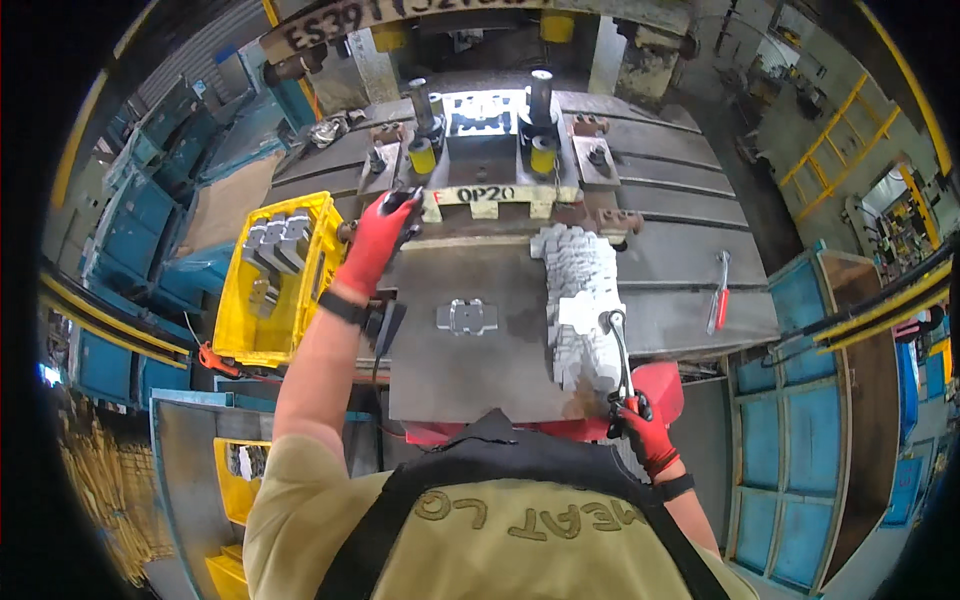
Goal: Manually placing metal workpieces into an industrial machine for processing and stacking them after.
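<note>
In a red glove with dark fingertips, my left hand (376, 245) reaches forward at the front left corner of the press die (482, 170). Its fingers look apart, with nothing visible in them. My right hand (648, 436), also red-gloved, is closed round the red grip of a long metal hand tool (625, 360). The tool's round end rests against a bright metal plate (585, 314) on top of stacked flat metal blanks (580, 262). A single shaped metal plate (467, 317) lies flat on the grey table between my arms.
A yellow crate (328, 262) with grey metal parts stands left of my left forearm. A second red-handled tool (720, 295) lies on the bed at right. Two guide posts (541, 98) rise from the die. Blue-panelled racks (785, 420) stand at right.
</note>
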Available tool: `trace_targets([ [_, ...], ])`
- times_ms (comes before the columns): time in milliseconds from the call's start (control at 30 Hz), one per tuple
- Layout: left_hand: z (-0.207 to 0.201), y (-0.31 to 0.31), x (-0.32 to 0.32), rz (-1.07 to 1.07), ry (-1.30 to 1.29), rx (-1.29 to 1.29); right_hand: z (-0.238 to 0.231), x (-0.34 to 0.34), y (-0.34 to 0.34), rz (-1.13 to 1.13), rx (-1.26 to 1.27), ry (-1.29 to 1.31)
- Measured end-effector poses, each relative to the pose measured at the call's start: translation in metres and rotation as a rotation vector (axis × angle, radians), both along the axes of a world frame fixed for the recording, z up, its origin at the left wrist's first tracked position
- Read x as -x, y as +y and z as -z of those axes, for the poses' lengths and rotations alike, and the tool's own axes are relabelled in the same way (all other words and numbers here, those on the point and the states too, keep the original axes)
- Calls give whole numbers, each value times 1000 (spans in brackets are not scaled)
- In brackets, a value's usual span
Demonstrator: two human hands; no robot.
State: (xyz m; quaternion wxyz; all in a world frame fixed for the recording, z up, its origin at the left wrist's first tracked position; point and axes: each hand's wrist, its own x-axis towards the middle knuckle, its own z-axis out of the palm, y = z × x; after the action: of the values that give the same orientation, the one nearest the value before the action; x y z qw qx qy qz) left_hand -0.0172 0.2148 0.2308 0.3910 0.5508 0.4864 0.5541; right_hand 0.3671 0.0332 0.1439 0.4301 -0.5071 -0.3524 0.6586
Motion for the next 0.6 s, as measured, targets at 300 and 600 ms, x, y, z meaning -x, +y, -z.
trace_targets([
  [300, -41, 149, -35, -327, 801, -136, -17, 17, 26, -21, 68, 77],
  [600, -54, 193, -39, -256, 1560, -168, -1, 14, 15, 59, 14, -25],
])
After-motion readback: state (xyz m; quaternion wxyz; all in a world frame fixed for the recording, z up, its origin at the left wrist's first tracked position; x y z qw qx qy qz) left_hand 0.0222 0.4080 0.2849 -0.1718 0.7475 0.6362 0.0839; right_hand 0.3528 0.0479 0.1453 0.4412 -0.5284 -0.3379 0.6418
